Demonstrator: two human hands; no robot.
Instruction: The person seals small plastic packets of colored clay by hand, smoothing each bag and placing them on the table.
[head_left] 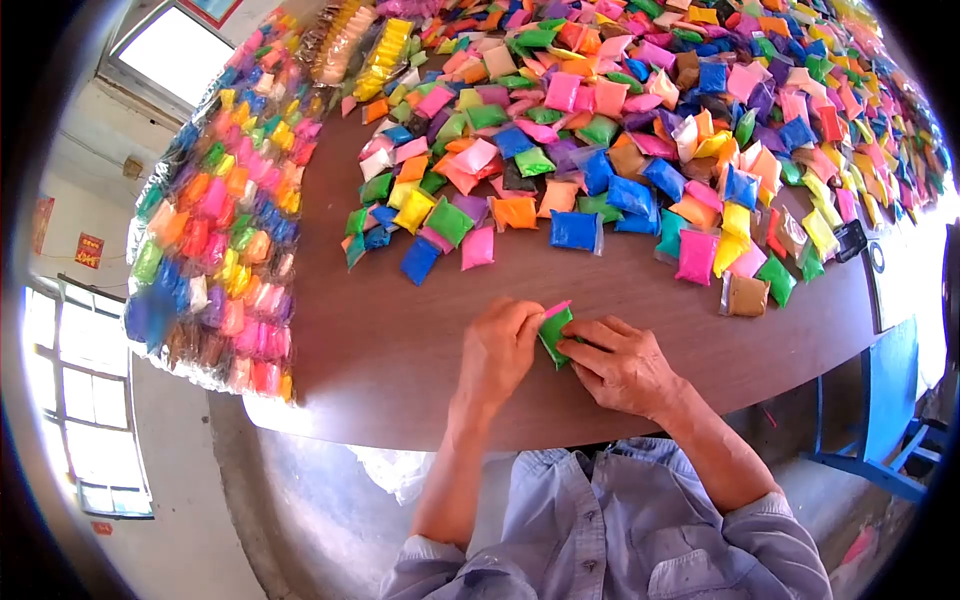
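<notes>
Pinched almost closed, the fingers of the left hand (498,345) hold the upper end of a green packet (555,336), beside its pink strip (557,309). The right hand (622,368) has its fingers bent and closed against the packet's other side. The packet is over the brown table (380,330), near its curved front edge. A brown packet (746,296) lies near, to the right. Beyond, a wide heap of coloured packets (600,130) covers the table's far part. Along the left side are clear bags (225,240) with many colourful pieces inside. At the right stands a blue chair (890,400); at the left, a barred window (90,420) is bright in the pale wall (190,480), with red paper (88,250) above.
</notes>
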